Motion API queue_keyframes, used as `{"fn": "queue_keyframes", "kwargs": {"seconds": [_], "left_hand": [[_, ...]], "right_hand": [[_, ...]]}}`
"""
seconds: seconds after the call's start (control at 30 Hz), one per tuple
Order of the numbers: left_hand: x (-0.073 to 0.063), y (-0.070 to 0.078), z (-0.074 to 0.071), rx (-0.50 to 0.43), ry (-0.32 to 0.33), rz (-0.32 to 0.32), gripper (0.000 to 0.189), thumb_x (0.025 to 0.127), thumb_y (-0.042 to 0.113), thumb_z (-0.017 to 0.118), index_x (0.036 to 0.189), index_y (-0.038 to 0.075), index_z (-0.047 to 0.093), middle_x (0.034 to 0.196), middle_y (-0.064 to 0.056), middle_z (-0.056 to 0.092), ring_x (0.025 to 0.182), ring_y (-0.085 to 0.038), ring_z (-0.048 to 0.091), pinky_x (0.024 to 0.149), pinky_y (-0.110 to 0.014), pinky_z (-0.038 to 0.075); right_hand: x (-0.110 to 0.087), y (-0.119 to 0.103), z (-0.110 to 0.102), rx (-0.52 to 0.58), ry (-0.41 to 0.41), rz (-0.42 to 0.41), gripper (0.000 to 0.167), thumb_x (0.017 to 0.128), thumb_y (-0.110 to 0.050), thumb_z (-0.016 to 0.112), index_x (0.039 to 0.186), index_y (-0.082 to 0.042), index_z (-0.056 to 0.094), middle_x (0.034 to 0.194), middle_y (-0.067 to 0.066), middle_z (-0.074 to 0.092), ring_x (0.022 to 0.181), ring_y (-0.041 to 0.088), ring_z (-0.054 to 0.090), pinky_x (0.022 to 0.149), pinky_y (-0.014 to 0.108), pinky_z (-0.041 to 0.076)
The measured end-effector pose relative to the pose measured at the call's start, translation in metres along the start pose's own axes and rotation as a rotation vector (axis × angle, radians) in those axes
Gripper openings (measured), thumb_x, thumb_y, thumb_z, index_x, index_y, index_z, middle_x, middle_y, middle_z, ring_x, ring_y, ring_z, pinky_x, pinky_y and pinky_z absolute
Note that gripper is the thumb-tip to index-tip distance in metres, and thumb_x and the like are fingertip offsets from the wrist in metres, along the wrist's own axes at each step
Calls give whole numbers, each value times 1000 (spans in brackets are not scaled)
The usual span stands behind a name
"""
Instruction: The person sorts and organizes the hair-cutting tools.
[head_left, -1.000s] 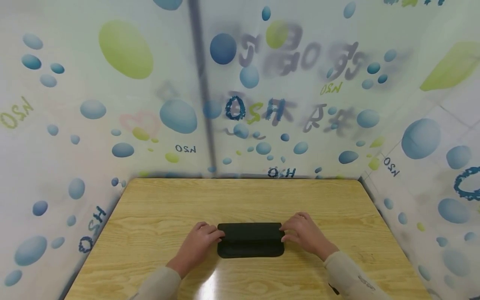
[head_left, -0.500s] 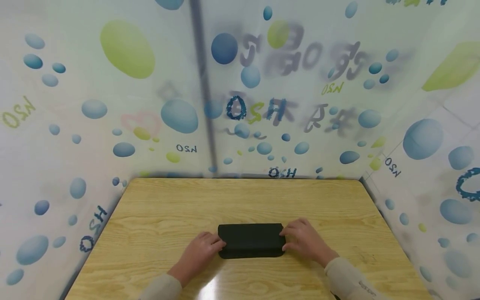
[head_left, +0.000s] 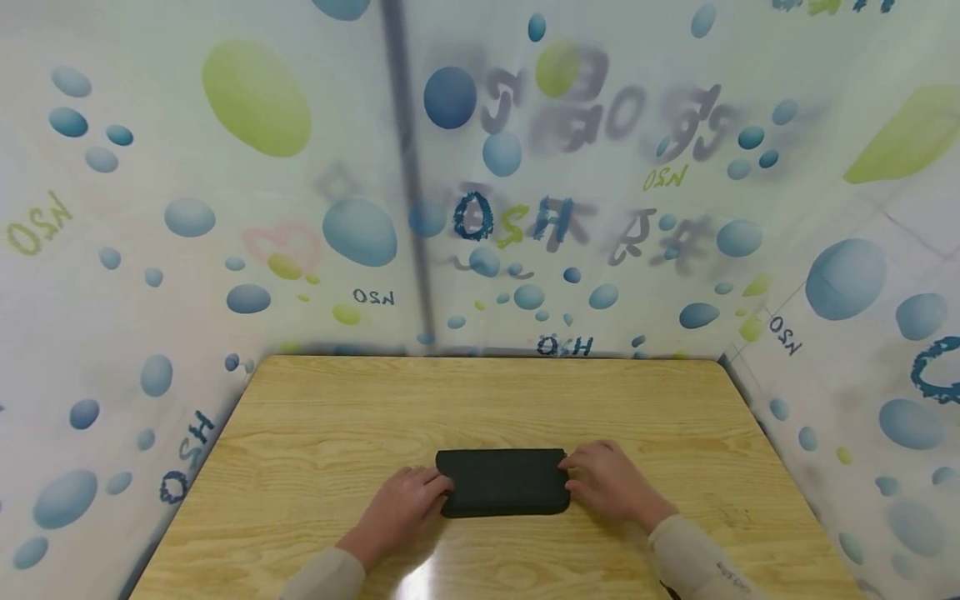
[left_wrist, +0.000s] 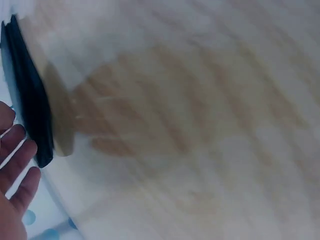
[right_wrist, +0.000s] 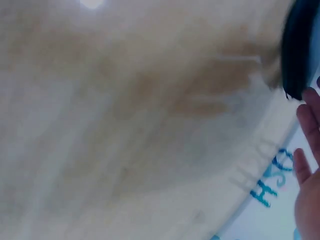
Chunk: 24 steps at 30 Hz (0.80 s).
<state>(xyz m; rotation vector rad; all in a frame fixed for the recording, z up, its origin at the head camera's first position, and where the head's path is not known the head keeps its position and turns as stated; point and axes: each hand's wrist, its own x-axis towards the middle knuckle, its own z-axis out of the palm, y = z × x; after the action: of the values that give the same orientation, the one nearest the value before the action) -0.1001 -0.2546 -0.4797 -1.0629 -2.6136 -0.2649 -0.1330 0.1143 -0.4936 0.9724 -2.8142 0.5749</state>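
A flat black rectangular case (head_left: 506, 482), shaped like a long wallet, is at the near middle of the wooden table. My left hand (head_left: 403, 504) pinches its left end, fingertips over the edge. At the right end, my right hand (head_left: 611, 479) holds it the same way, thumb and fingers at the side. Edge-on in the left wrist view, the black case (left_wrist: 31, 95) shows two layers lying together, with spread fingers (left_wrist: 20, 160) beside its lower end. Only one end of the case (right_wrist: 298, 55) shows in the right wrist view, near the fingertips.
The wooden table (head_left: 337, 408) has a glossy top reflecting light near its front. Behind it and along both sides hang white curtain-like walls (head_left: 300, 183) printed with blue and green drops and lettering.
The raised fold across the case has flattened, and its front now looks like one smooth panel. Both hands have shifted slightly nearer the body along its ends.
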Motion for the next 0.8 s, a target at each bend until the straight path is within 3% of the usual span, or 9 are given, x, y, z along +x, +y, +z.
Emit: {"fn": "queue_keyframes", "kwargs": {"seconds": [0.1,0.17,0.3,0.4,0.57,0.8], "left_hand": [[8,1,-3,2,-60,-78,29,89,32,71,115,20,66,107,5,67,96,-11,64,83,-36,53],[14,3,-4,4,-132,-113,45,90,44,66,128,20,60,121,3,64,109,-15,62,93,-40,50],[26,6,-2,-22,-303,-132,80,85,65,60,148,20,40,144,-2,50,131,-21,50,109,-49,37],[33,7,1,-63,-384,-132,96,78,72,61,153,19,31,151,-4,43,138,-24,42,114,-54,31],[40,3,5,-121,-433,-127,100,75,70,67,154,24,29,154,-6,39,141,-26,38,117,-56,25],[46,-3,11,-112,-467,-82,90,78,65,69,152,31,31,150,-5,42,136,-24,43,117,-49,30]], "right_hand": [[5,5,-3,-25,4,70,22,86,-19,74,108,-17,72,98,-5,70,93,16,64,93,50,46],[8,8,-3,-53,-7,109,22,85,-16,75,107,-15,73,94,-4,69,90,17,64,92,49,47],[15,11,0,-85,-54,146,20,84,-16,74,104,-16,75,89,-5,67,85,15,62,90,49,49],[20,10,3,-98,-79,151,19,85,-18,74,104,-18,75,84,-6,65,79,13,60,84,46,50],[28,5,5,-139,-82,155,16,84,-20,75,100,-20,76,77,-7,59,70,11,53,71,36,45],[36,6,10,-143,-49,191,7,84,-14,72,89,-17,77,76,-5,62,73,15,58,75,39,47]]}}
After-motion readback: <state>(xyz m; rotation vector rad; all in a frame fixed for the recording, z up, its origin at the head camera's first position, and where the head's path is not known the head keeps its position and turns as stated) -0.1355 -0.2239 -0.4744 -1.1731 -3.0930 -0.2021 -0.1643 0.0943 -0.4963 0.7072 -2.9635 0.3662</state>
